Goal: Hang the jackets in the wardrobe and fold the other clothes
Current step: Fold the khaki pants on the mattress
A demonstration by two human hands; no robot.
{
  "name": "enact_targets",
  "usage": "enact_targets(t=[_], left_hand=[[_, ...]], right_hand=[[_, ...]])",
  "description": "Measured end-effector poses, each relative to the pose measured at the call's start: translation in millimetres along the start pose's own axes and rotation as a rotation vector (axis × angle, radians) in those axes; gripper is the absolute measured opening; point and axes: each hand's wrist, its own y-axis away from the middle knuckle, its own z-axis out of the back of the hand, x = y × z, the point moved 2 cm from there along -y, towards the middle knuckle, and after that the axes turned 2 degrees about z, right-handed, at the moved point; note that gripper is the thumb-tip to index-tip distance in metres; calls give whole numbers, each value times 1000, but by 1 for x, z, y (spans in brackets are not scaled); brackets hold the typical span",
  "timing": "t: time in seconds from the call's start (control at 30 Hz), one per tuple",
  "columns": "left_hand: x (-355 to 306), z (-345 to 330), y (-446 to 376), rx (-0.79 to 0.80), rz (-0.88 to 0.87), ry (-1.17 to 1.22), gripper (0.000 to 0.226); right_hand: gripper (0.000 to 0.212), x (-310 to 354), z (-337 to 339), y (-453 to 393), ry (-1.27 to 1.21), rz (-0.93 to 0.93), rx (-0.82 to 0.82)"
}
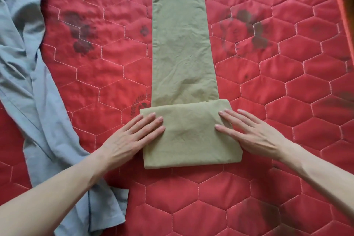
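Olive-green trousers [182, 44] lie lengthwise in the middle of the red quilted mattress [287, 101], legs stacked and running away from me. Their near end is folded over into a thick rectangle [189, 136]. My left hand [134, 136] lies flat with straight fingers on the left edge of that fold. On the fold's right edge, my right hand [249, 132] presses down the same way, fingers spread. A crumpled light blue garment [28, 82] sprawls along the left side, partly under my left forearm.
The mattress has hexagon stitching and dark faded prints. Its right edge [342, 15] shows at the upper right, with dark space beyond it. Bare quilted surface lies right of the trousers and in front of the fold.
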Motion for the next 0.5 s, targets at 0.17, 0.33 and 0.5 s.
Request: enact_targets(t=[0.17,0.33,0.5], left_hand=[[-7,14,-13,139,88,107,97],[-11,29,-8,214,45,236,95],[-26,44,4,211,135,583,73]], right_hand=[[81,14,0,-6,-30,-8,19],[74,27,13,-1,-97,-29,50],[97,45,29,16,-313,-76,131]])
